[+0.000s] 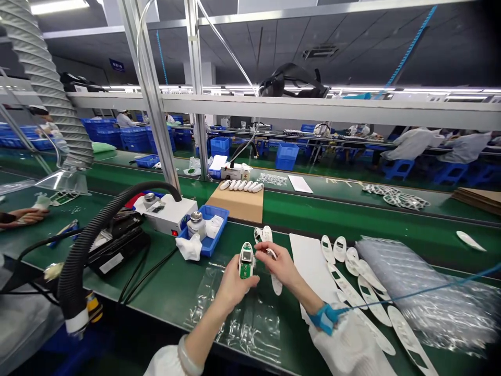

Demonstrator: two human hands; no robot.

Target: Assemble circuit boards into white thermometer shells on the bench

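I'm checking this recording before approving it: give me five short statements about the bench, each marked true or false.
1. The left grip holds a device with its green circuit board showing. True.
2. The blue strap is on the left wrist. False: it is on the right wrist.
3. A row of white pieces lies on brown cardboard. True.
4. The bottle stands in a red tray. False: the tray is blue.
5. Clear plastic lies on the green table. True.

there is one held circuit board (pixel 246 269), one blue wrist strap (pixel 324 318) and two coiled blue cords (pixel 410 47).
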